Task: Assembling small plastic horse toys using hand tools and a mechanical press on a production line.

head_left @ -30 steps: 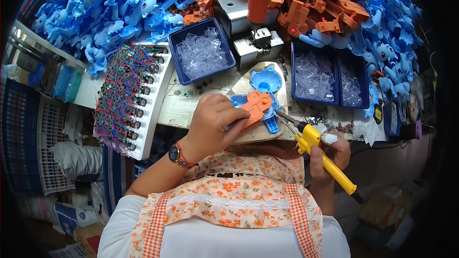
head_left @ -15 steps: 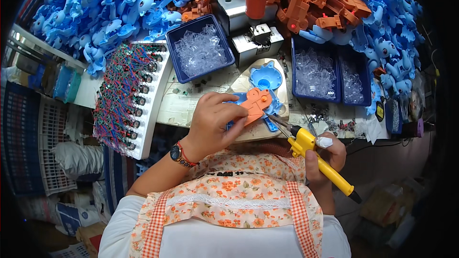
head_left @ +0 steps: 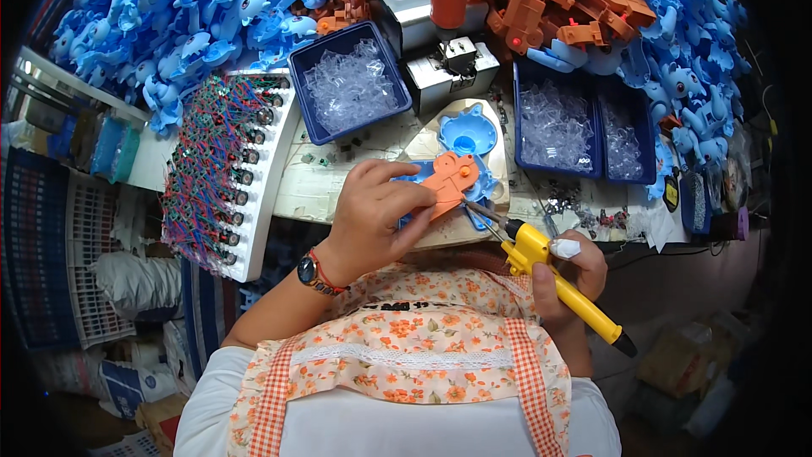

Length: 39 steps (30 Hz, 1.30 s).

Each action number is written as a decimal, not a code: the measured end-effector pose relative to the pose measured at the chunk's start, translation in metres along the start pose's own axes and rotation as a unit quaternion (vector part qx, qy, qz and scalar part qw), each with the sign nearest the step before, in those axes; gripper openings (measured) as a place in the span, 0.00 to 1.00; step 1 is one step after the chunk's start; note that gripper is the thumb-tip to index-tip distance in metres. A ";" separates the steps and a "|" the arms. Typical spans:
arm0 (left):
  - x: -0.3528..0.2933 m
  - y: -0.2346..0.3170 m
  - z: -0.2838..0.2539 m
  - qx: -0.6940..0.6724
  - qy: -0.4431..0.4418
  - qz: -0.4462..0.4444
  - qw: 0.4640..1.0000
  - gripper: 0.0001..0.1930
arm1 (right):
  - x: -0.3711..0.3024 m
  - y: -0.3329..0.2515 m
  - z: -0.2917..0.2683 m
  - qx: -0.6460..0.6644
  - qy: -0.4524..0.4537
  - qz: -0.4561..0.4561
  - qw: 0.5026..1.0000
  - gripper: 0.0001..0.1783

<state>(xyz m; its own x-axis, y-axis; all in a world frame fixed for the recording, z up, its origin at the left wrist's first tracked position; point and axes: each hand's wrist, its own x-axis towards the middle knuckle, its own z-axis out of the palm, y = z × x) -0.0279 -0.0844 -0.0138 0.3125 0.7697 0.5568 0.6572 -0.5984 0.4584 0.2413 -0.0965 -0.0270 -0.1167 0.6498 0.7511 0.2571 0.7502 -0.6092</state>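
My left hand [head_left: 372, 211] pinches a flat orange plastic housing [head_left: 452, 176] with a small round orange knob, holding it tilted over blue plastic shell pieces. A rounded blue shell half [head_left: 469, 132] sits just beyond, in a pale fixture [head_left: 501, 171]. My right hand [head_left: 577, 275] is closed around a yellow soldering iron [head_left: 585, 306], and one of its fingers has a white wrap. The iron's thin metal tip points up and left, at the lower right edge of the orange housing. Whether the tip touches it, I cannot tell.
A white foam tray [head_left: 269, 195] of wired round parts stands at left. Navy bins [head_left: 397, 123] [head_left: 523, 156] hold clear plastic pieces. Behind are a metal block device [head_left: 457, 76], orange housings [head_left: 524, 17] and heaps of blue shells [head_left: 194, 17]. Small scraps [head_left: 605, 222] lie at right.
The soldering iron has shifted slightly left with my right hand, bringing its tip closer to the orange housing's lower edge. My left hand keeps its hold, nearly still.
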 end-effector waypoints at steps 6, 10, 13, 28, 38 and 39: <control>0.000 0.000 -0.001 0.004 -0.002 0.003 1.000 0.08 | -0.005 0.002 -0.003 0.023 -0.017 0.011 1.000 0.20; 0.001 0.000 -0.001 0.006 -0.007 0.002 1.000 0.07 | -0.012 0.002 0.001 0.073 0.049 0.051 0.995 0.22; 0.001 0.000 -0.001 0.008 -0.007 0.003 1.000 0.07 | -0.012 0.003 -0.002 0.047 0.017 0.034 0.998 0.23; 0.003 0.001 -0.002 0.009 -0.010 0.009 1.000 0.08 | -0.008 0.000 0.000 0.046 0.000 0.035 0.998 0.22; 0.003 0.000 -0.002 0.011 -0.017 0.008 1.000 0.08 | 0.004 0.001 0.000 0.053 -0.022 0.004 0.998 0.20; 0.003 0.000 -0.002 0.010 -0.017 0.007 1.000 0.08 | 0.006 0.001 0.000 0.047 -0.031 -0.011 0.998 0.20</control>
<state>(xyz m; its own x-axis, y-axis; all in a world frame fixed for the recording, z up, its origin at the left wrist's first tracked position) -0.0284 -0.0830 -0.0105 0.3445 0.7691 0.5383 0.6665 -0.6042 0.4367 0.2413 -0.0920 -0.0234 -0.1815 0.6366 0.7495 0.1627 0.7711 -0.6156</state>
